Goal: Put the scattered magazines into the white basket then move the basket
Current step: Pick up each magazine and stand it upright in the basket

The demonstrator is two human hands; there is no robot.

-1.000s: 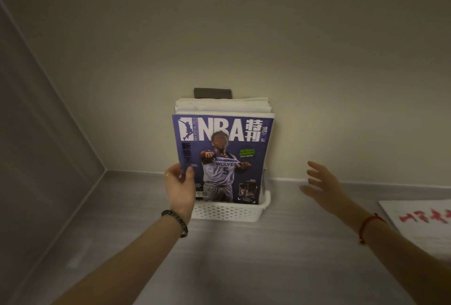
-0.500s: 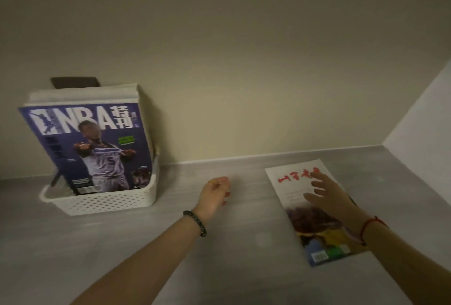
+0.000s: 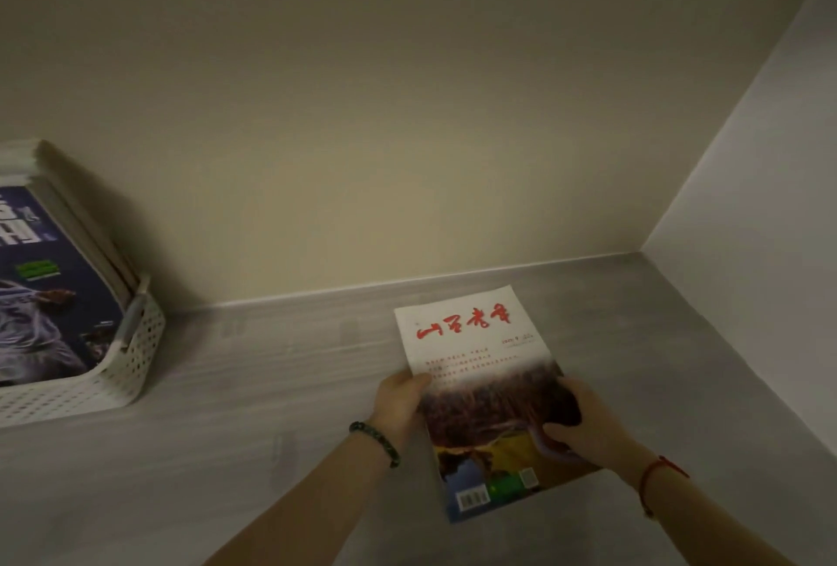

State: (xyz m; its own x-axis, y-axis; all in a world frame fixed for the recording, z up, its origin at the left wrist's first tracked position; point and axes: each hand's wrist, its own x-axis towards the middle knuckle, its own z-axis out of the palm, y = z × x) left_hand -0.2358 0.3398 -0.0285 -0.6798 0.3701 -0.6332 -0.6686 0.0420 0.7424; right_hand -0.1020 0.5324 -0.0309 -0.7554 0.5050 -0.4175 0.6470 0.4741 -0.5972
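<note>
The white basket (image 3: 136, 352) sits at the far left of the grey tabletop (image 3: 281, 384), against the back wall (image 3: 407, 112), with a stack of magazines standing in it and leaning back against that wall. The front one, a blue NBA magazine (image 3: 50, 302), faces out into the room, though the frame cuts off its left part.

Well to the right of the basket, a magazine with red calligraphy (image 3: 480, 379) on a pale cover lies on the same surface. Its long axis runs away from the person towards the wall, tilted a little so the title end points to the back and slightly left, while the barcode end lies nearest the person. It is closer to the right-hand side wall than to the basket.

Both hands are on it. The left hand (image 3: 401, 402), wearing a dark beaded bracelet (image 3: 376, 443), grips the left long edge about midway, thumb over the cover. The right hand (image 3: 584, 420), with a red string (image 3: 656, 475) at the wrist, clasps the right long edge, fingers curled round it and thumb on top. In this dim light I cannot tell for sure whether the magazine is raised off the tabletop or flat on it; the right edge looks slightly curled up under the fingers
</note>
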